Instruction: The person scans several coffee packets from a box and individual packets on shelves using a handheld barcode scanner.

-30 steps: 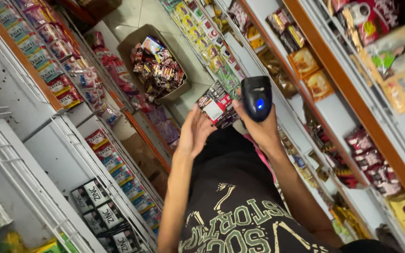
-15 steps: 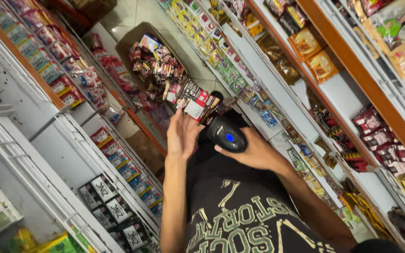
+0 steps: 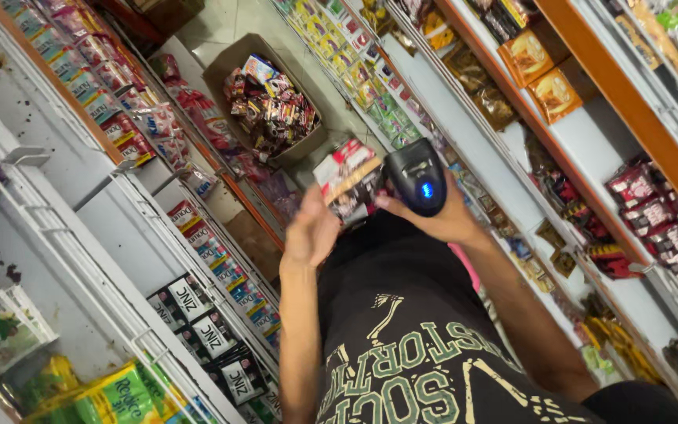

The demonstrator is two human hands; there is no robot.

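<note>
The person stood in a narrow shop aisle, looking down over a black printed shirt [image 3: 425, 369]. The left hand [image 3: 313, 233] held a small snack packet [image 3: 347, 182], red, white and dark, its fingers curled round the packet's lower edge and pinching it from below. The right hand [image 3: 441, 220] gripped a black handheld scanner [image 3: 415, 174], fingers wrapped tight about its body, with 1 blue light glowing on its back. The packet sat just beside the scanner's head, almost touching it, raised at chest height between the 2 hands.

The step in hand looked like scanning the packet's code. To do it well, the packet's printed code would have needed to face the scanner window squarely; from this view I could not tell which face was turned toward it. A little gap between the 2 would likely have helped, since the wrapper looked glossy and crinkled and might throw glare. Pulling the film flat with the left fingers and holding both hands steady seemed the surest way. The picture was blurred around the left hand, so stillness was probably lacking.

Below on the floor, well apart from the hands, stood an open cardboard box [image 3: 225, 71] heaped with similar packets. Shelves [image 3: 512, 133] of sachets and snacks lined both sides.
</note>
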